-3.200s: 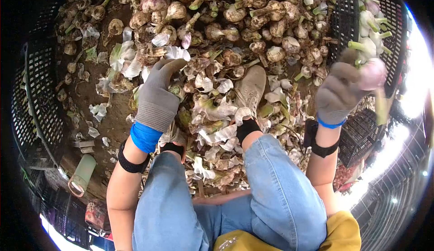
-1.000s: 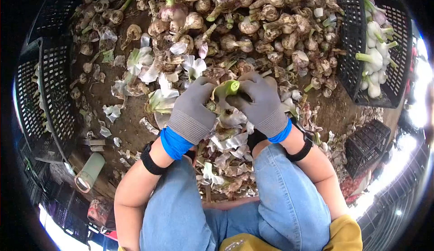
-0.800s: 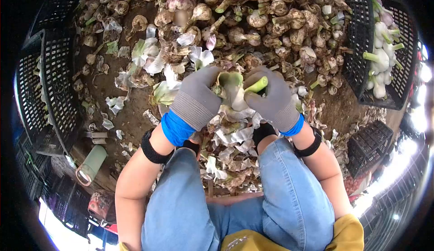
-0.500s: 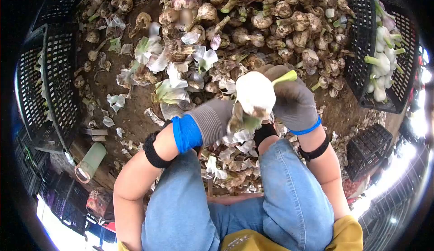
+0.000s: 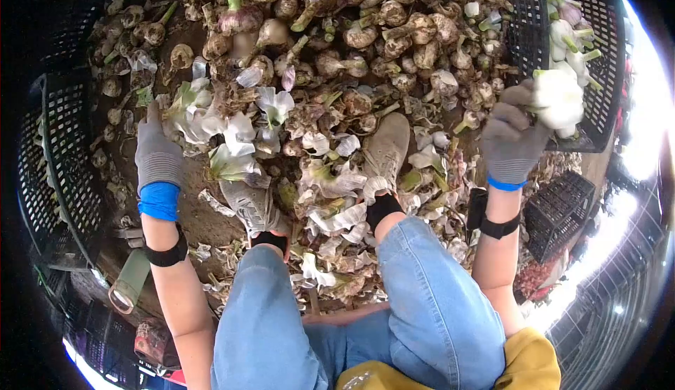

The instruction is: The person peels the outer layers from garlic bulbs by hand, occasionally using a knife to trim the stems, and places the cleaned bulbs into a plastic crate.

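My right hand, in a grey glove with a blue cuff, holds a peeled white garlic bulb at the near edge of the right black crate. Inside that crate lie several white garlic bulbs with green stems. On the other side, my left hand, gloved the same way, reaches forward over the ground beside loose garlic skins. Its fingers look partly stretched out, and nothing shows in them.
Unpeeled garlic bulbs are heaped ahead. A black crate stands at the left, with a green cylinder near it. A small black basket sits at the right. Skins surround my shoes.
Both hands have parted from the middle. My right hand has carried the white bulb right to the crate; my left hand has let go and moved left. The view has shifted.
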Demonstrator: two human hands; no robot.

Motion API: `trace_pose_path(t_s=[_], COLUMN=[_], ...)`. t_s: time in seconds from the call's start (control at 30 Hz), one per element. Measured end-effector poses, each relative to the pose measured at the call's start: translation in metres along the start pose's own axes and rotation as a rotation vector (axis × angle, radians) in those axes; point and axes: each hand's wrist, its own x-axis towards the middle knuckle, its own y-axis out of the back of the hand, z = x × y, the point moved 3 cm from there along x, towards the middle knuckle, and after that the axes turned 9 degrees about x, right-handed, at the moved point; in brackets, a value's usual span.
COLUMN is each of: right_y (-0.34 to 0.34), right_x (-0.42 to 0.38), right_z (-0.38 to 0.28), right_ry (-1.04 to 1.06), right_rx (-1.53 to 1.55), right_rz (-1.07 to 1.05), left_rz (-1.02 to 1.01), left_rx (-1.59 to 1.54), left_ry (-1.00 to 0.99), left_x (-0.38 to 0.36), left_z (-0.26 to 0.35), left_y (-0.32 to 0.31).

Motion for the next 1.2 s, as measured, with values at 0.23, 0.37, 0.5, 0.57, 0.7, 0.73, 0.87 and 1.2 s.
trace_pose_path(t_s=[0.23,0.37,0.5,0.57,0.7,0.73,0.87,1.2], right_y=[0.091,0.108,0.017,-0.004,0.000,0.003,0.011,0.061], right_x=[0.002,0.030,0.023,0.010,0.001,0.000,0.001,-0.008], right_z=[-0.059,-0.009,0.056,0.099,0.140,0.141,0.138,0.149], right_ry=[-0.073,-0.260,0.035,-0.063,-0.036,-0.003,-0.216,-0.548], right_rx=[-2.062,-2.656,-1.515,-1.295,-1.770,-1.917,-1.585,-0.496], right_rz=[0.907,0.855,0.604,0.570,0.268,0.185,0.359,0.778], left_rz=[0.155,-0.189,-0.514,-0.592,-0.411,-0.429,-0.491,-0.038], left_rx=[-0.077,-0.637,-0.889,-1.174,-1.171,-1.179,-1.289,-0.882], left_ry=[-0.478,-0.872,-0.917,-0.651,-0.543,-0.496,-0.523,-0.982], left_x=[-0.065,-0.108,-0.129,-0.133,-0.125,-0.125,-0.125,-0.111], left_z=[0.081,0.122,0.141,0.148,0.136,0.134,0.129,0.116], left_y=[0.008,-0.014,-0.015,-0.016,-0.008,-0.011,-0.020,-0.007])
